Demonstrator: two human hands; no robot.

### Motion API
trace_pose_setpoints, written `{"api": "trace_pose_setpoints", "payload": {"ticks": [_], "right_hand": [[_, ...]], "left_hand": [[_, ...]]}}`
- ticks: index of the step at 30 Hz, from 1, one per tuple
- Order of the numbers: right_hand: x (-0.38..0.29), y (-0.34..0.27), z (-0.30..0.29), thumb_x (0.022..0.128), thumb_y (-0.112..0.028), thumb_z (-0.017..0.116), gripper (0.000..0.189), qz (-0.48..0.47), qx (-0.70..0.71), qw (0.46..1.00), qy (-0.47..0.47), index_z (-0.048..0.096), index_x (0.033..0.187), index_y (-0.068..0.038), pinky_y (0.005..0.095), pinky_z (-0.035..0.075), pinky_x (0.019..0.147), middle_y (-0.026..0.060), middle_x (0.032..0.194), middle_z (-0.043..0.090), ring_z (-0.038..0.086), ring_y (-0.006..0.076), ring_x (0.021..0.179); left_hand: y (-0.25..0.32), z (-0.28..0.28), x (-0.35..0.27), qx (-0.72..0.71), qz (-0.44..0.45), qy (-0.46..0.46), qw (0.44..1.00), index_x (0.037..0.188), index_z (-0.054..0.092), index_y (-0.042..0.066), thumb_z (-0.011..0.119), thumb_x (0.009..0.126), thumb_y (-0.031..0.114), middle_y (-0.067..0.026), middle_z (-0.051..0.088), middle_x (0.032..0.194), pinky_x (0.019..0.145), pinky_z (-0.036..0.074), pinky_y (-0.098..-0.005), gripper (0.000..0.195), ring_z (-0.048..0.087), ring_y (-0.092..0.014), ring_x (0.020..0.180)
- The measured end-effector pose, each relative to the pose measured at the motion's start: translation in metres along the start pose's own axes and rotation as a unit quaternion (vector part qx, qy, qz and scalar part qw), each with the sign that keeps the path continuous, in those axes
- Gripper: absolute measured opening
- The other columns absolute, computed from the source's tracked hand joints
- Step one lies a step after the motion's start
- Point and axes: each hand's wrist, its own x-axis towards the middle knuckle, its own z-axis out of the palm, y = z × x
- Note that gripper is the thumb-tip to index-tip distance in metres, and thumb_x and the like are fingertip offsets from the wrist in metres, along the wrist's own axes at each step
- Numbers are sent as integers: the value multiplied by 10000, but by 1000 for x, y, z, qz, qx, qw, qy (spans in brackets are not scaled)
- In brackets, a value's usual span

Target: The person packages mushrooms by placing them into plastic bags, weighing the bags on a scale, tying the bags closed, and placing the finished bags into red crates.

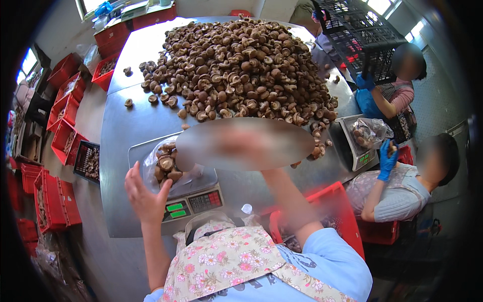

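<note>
My left hand (149,194) is beside a clear plastic bag (151,160) of shiitake mushrooms (166,163), fingers spread and thumb near the mushrooms. That bag rests on the pan of a digital scale (194,202) with lit green displays. My right forearm reaches forward over the metal table (124,124). A blurred patch covers my right hand (245,141), so its fingers and anything in them are hidden. Just beyond it rises a large heap of brown shiitake (241,71).
A red crate (347,219) stands by my right side. To the right, a gloved person (392,196) holds a mushroom near a second scale (364,160); another carries a black crate (358,37). Red crates (68,139) line the floor at left.
</note>
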Motion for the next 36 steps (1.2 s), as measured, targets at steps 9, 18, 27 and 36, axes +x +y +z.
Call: {"api": "trace_pose_setpoints", "payload": {"ticks": [9,18,27,36], "right_hand": [[64,150,58,825,-154,649,295,243,-50,963,-104,599,1075,-6,305,482,824,156,1058,614,601,211,914],[21,92,77,868,-38,585,226,-40,-338,938,68,570,1085,22,290,520,748,122,1062,624,629,170,905],[-46,48,19,924,-207,591,221,-31,-353,914,198,597,794,-28,199,401,488,-6,625,563,498,45,529],[-75,92,-50,805,-122,586,332,163,-551,801,170,569,1121,-19,361,512,630,132,741,639,647,240,654]], "left_hand": [[-45,14,-4,-394,-273,-68,875,930,603,-29,542,916,76,-15,595,769,600,424,-213,122,534,-63,669],[-45,1,-18,-433,-296,-56,849,1026,585,-38,584,911,101,-31,620,868,702,467,-210,180,568,-70,779],[-79,-24,-13,-340,-312,15,887,1080,587,-27,608,907,143,-49,631,934,748,475,-215,243,588,-83,831],[-88,-14,-16,-348,-314,-41,882,1108,565,-41,552,928,91,-77,611,1017,826,471,-250,223,599,-125,916]]}}
